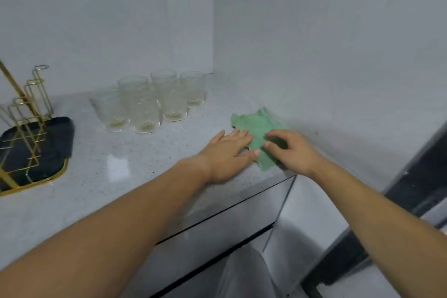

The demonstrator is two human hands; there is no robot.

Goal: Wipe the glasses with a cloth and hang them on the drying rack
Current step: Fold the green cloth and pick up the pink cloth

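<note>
Left hand [227, 152] lies flat, fingers straight, pressing the left edge of the cloth [256, 123]. Right hand [290, 150] has fingers curled, and thumb and fingertips look to be pinching a fold of it. Cloth is crumpled on the counter [108, 164], near-right, close to the front edge.

Step in hand, I'd say: picking up the cloth. Do it well: keep the left palm as an anchor and gather with the right until there's a solid wad, not a dangling corner. Lift clear before reaching left.

Cloth's long axis runs roughly near-far, ragged outline. Glasses [145, 113], six in a cluster, far-centre, well apart from the cloth: upright, mouths up, axis vertical. They'd likely need inverting for the drying rack [29, 104], which stands at far left on a dark tray [60, 133].
</note>
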